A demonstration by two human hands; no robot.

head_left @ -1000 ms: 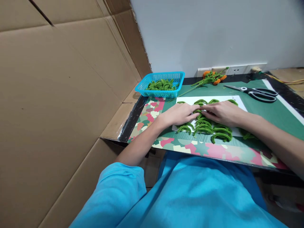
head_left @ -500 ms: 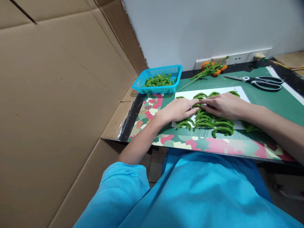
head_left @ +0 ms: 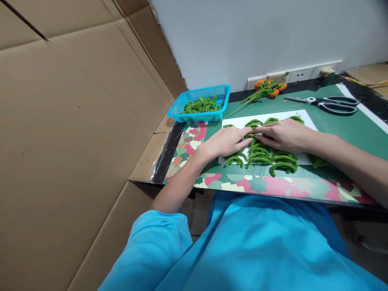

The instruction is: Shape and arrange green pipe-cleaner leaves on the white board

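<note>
My left hand (head_left: 229, 140) and my right hand (head_left: 284, 135) meet over a white sheet of paper (head_left: 233, 121), fingertips nearly touching. Between them lies a curved green pipe cleaner piece (head_left: 250, 136), pinched at its two ends; the fingers partly cover it. Rows of similar bent green pieces rest on the sheet, some overlapping its near edge, such as the stack (head_left: 259, 155) just below my fingers and another group (head_left: 284, 162) below my right hand. More green pieces (head_left: 320, 162) show under my right forearm.
A blue plastic basket (head_left: 198, 118) with bent green pieces stands at the back left. Orange flowers on green stems (head_left: 266, 88) lie by the wall sockets (head_left: 300, 75). Scissors (head_left: 327, 103) rest on the green mat (head_left: 330, 125). A cardboard wall (head_left: 79, 133) borders the left side.
The view has shifted slightly. Both hands stay in almost the same place over the green pieces, with no other visible change.
</note>
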